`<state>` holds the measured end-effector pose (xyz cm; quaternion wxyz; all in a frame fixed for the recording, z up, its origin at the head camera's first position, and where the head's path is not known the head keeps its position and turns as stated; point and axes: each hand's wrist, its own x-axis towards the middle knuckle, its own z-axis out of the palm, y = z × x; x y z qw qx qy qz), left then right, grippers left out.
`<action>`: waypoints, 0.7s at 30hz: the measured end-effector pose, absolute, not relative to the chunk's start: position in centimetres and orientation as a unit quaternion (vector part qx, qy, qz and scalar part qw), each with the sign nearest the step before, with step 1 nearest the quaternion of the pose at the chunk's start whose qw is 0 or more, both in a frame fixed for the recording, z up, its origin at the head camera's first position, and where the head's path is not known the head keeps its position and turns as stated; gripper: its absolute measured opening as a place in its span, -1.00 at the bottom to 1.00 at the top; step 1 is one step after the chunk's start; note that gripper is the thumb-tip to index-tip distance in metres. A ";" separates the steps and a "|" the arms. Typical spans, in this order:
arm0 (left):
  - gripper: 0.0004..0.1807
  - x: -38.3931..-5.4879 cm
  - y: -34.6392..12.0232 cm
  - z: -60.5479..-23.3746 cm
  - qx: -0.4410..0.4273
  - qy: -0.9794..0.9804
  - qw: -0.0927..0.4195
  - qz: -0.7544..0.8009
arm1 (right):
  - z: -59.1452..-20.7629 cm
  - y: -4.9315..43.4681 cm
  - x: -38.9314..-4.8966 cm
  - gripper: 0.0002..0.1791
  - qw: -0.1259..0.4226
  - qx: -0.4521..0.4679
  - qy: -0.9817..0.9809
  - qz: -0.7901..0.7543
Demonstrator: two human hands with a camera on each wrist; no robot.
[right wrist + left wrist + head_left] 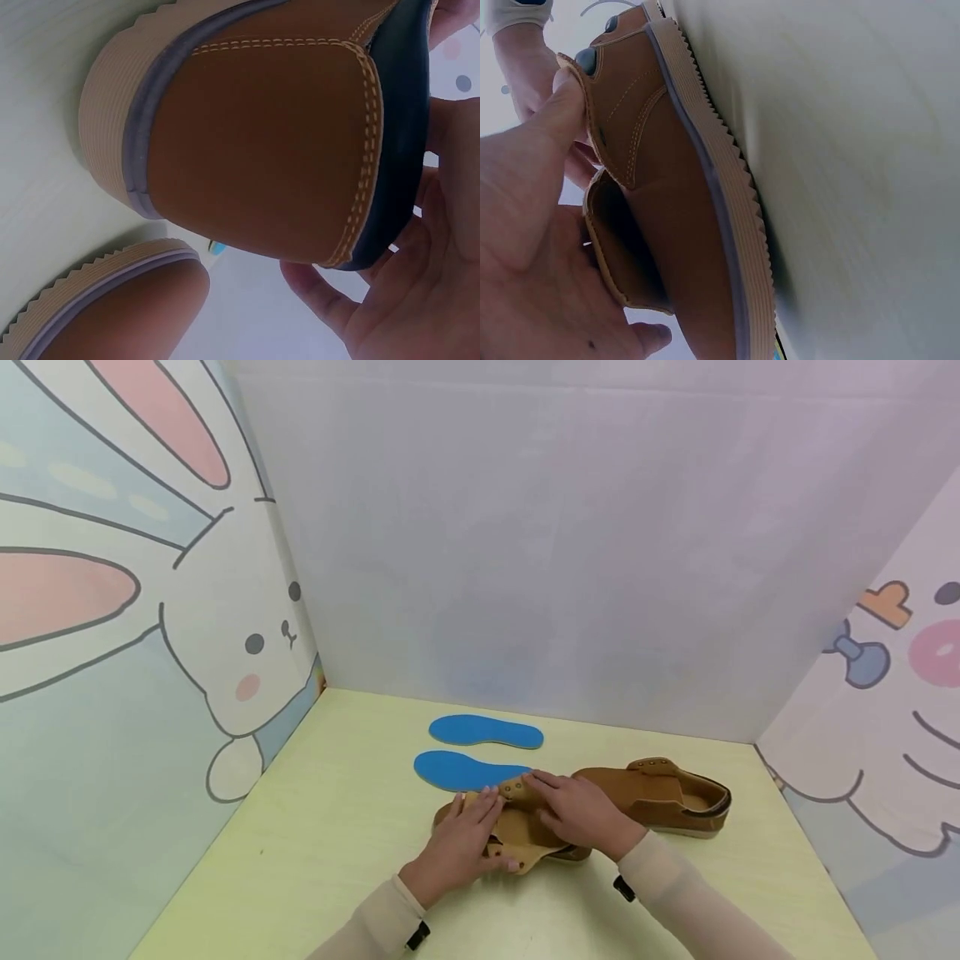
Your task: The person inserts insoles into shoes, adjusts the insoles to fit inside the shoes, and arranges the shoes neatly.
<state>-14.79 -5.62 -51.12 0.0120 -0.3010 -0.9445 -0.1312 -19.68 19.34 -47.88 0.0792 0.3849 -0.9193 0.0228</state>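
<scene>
A brown lace-up shoe (522, 833) without laces sits sole down on the table, its toe to the left and tan lining showing. My left hand (459, 843) lies over its front part; in the left wrist view the thumb (568, 94) is at the edge of an eyelet flap and the fingers are by the tongue (619, 259). From the heel side my right hand (585, 810) reaches over the opening, fingers gripping the far eyelet flap, thumb toward the inside. The right wrist view has the stitched heel (262, 150) close up, with the right palm behind it.
A matching brown shoe (660, 814) stands to the right, heel outward. Two blue insoles lie behind the gripped shoe: a farther insole (486, 731) and a nearer insole (457, 770), partly covered by shoe and hand. Printed walls enclose the pale yellow table (300, 843).
</scene>
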 end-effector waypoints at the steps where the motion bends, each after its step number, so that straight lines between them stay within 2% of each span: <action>1: 0.09 -14.8 -5.6 -51.2 -0.300 -0.945 0.014 -0.130 | -47.9 19.3 -19.7 -0.34 0.072 0.382 -0.921 0.023; 13: 0.16 -14.8 -5.6 -52.4 -0.286 -0.949 0.016 -0.127 | -48.6 19.0 -20.3 -0.41 -0.006 0.344 -0.936 0.070; 21: 0.22 -15.1 -5.3 -52.7 -0.269 -0.955 0.032 -0.118 | -49.3 19.1 -20.8 -0.53 -0.013 0.351 -0.932 0.092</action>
